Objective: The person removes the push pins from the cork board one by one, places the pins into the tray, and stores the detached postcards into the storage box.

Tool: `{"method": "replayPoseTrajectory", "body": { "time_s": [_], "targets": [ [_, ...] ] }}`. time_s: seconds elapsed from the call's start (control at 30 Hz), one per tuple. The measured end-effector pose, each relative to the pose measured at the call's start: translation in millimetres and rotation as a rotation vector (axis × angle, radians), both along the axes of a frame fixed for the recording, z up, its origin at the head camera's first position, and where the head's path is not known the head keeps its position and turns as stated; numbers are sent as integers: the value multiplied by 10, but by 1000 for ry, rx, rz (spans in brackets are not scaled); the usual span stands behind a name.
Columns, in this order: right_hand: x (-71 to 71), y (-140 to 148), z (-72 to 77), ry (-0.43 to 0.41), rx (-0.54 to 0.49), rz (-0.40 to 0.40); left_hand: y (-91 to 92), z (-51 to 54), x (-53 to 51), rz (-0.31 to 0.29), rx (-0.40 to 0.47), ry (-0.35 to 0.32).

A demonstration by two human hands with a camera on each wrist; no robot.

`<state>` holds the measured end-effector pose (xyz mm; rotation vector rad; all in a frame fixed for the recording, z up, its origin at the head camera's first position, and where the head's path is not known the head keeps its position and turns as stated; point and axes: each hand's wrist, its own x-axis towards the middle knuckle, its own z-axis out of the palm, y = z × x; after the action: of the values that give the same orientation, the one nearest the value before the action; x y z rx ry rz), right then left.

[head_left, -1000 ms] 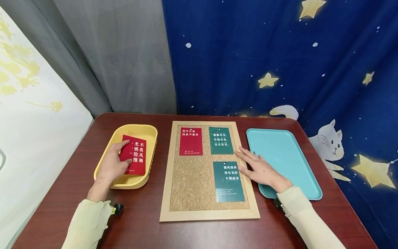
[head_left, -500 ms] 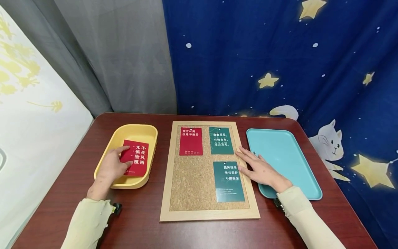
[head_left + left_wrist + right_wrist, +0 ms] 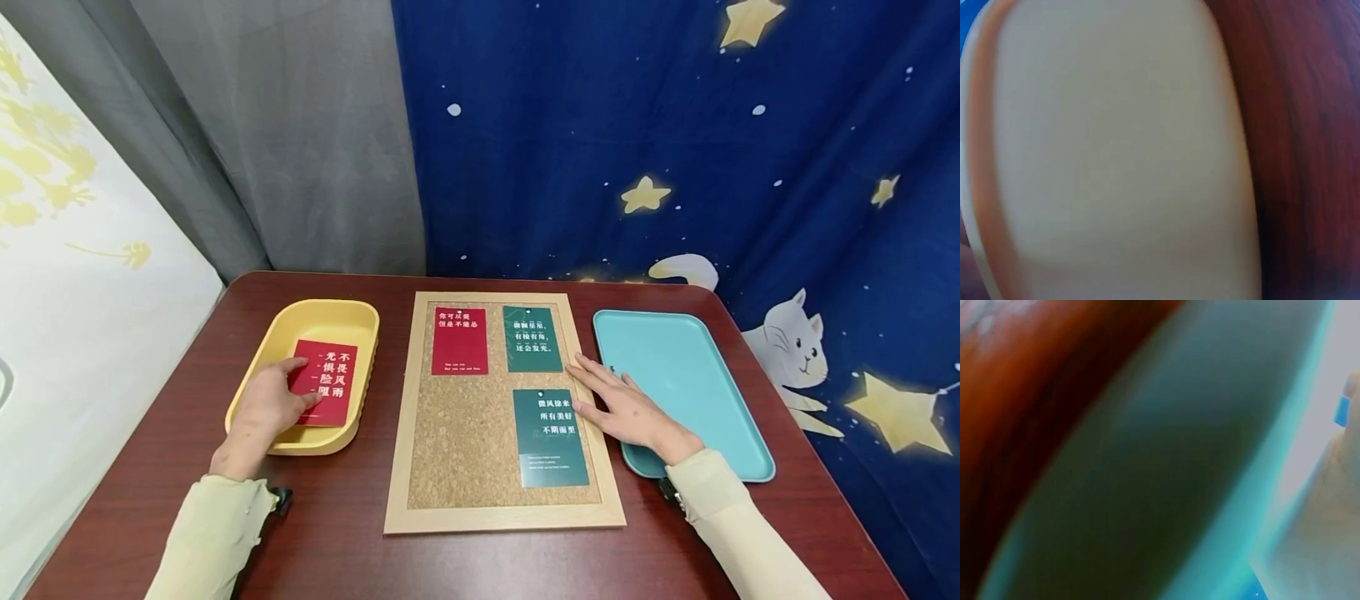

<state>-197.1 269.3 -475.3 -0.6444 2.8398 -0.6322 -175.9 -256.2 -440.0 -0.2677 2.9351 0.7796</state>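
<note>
Head view first: a red card with white lettering (image 3: 330, 383) is pinched along its left side by the thumb and fingers of the left hand (image 3: 262, 404). It's held in the yellow tray (image 3: 330, 321), sitting kinda slanted, with the lower part of the tray floor left uncovered.

Next to that, a wood-framed corkboard (image 3: 453, 450) is laid flat on the dark reddish table (image 3: 510, 567). Another red card (image 3: 460, 346) is hung at its upper left, a green card (image 3: 531, 350) at the upper right, and a larger green card (image 3: 551, 442) below that one. A small pin can be seen near the top of each.

The board's right frame is touched by the right hand (image 3: 622, 408), fingers pretty much straight and spread, nothing gripped. Part of the blue tray (image 3: 690, 383) is covered by that hand.

Left wrist view: mostly filled by the yellow tray's blurry pale surface, with table wood along the right. Grip can't be told from this one.

Right wrist view: super blurred too. A teal edge, probably the blue tray's, is shown beside reddish wood; finger positions can't be made out.
</note>
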Motion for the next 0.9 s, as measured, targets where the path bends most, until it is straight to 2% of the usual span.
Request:
{"method": "replayPoseTrajectory", "body": {
  "time_s": [0.17,0.4,0.9],
  "targets": [
    [-7,2,-1,9,3,5,12,10,-11,-22,-44,-47],
    [-1,2,-7,6,6,2,31,10,-15,-39,-56,-96],
    [-4,-5,0,-18,-1,-4,67,-14,17,-39,-81,-84]
  ]
}}
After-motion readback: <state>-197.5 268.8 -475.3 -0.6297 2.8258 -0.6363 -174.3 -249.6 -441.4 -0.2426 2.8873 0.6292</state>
